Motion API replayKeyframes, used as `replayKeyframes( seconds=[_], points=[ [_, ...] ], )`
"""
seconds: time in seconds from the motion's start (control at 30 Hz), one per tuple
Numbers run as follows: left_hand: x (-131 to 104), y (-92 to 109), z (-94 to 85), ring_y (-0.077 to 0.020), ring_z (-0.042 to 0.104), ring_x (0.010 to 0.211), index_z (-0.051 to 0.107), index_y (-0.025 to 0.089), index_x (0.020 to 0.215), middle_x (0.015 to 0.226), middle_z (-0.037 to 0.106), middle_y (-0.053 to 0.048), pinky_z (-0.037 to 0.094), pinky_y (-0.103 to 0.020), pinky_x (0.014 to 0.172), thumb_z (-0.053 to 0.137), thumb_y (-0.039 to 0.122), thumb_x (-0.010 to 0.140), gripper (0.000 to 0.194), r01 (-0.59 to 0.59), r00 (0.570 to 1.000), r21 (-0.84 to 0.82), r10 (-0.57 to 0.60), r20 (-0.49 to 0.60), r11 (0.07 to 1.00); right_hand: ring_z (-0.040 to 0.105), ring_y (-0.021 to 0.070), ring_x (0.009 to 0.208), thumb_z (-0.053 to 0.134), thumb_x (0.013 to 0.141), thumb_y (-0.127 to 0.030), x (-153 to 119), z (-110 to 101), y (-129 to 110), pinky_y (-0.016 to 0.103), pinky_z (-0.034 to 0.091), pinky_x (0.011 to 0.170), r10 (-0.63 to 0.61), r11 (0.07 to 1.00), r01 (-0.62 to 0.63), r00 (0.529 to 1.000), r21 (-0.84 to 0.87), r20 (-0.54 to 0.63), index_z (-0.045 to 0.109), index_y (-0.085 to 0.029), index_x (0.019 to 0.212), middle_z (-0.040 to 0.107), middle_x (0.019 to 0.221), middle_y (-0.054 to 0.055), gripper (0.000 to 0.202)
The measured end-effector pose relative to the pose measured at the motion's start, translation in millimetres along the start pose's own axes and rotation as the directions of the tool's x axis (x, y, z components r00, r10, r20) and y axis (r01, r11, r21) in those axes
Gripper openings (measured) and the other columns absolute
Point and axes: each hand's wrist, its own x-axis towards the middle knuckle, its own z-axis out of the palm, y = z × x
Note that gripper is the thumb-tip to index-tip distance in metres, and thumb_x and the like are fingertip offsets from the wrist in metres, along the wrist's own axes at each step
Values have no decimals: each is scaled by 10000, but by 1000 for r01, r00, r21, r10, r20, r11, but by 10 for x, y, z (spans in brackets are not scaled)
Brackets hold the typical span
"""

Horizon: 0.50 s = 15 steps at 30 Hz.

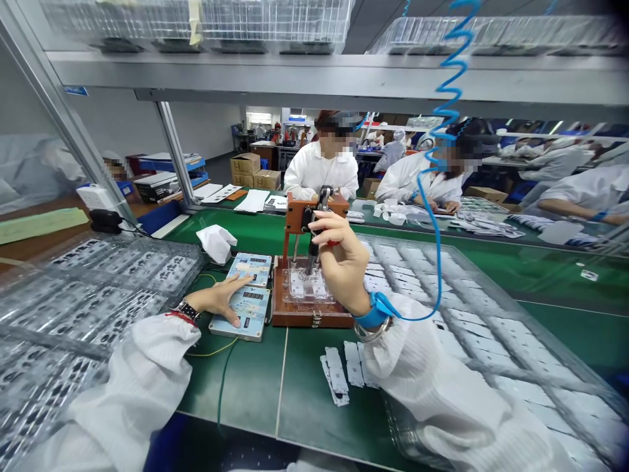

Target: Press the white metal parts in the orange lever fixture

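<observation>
Just one view here, the head one. Dead centre of the frame is a brown jig (pixel 276 316) on the green bench (pixel 250 393), with a black lever (pixel 313 248) over a clear holder (pixel 299 285). The right hand (pixel 344 259) is up at the lever, fingers bent; can't tell whether they're properly closed round it, the hand hides too much. The left hand (pixel 220 299) is left of centre, fingers spread across two display boxes, the upper box (pixel 260 262) and the lower box (pixel 248 307), gripping nothing.

So how far along? Mid-job, I reckon. The jig looks in use, but I can't make out whether a part sits in the holder, so no idea if this cycle's done. A few loose pale plates (pixel 337 372) lie lower centre, just in front of the jig. Right side: a big tray (pixel 393 423) with rows of similar-looking plates. Left side: another loaded tray (pixel 49 343). Can't tell which pieces are finished, but with this much lying around, I'd guess plenty's left.
</observation>
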Motion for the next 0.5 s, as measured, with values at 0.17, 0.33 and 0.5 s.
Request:
replayKeyframes(
  seconds=[0.17, 0.33, 0.5],
  points=[
    [-12, 99, -35, -414, -6, 1399, 64, 214, 1499, 1551, 2, -192, 110, -543, 1098, 833, 459, 528, 1263, 111, 994, 43, -111, 13, 993, 585, 230, 1075, 443, 773, 1, -4, 37, 4, 520, 457, 955, -12, 1000, 12, 999, -15, -32, 556, -221, 767, 646, 908, 21, 249],
    [-170, 296, 110, -394, 49, 1406, 184, 238, 1484, 1551, 137, -139, 151, -538, 1103, 806, 255, 590, 1090, 138, 977, 32, -131, -169, 990, 592, 236, 1063, 459, 771, -5, -6, 37, 41, 530, 459, 946, -49, 998, 48, 998, -36, -31, 565, -218, 776, 648, 908, 25, 238],
    [-782, 876, 671, -258, 332, 1345, 439, 257, 1355, 1409, 466, -61, 228, -489, 1101, 572, 122, 806, 580, -159, 754, -25, 105, -649, 987, 609, 242, 1023, 530, 790, -50, 8, -31, 57, 498, 459, 935, -98, 994, 96, 995, -54, -26, 585, -217, 756, 648, 884, 40, 179]
  ],
)
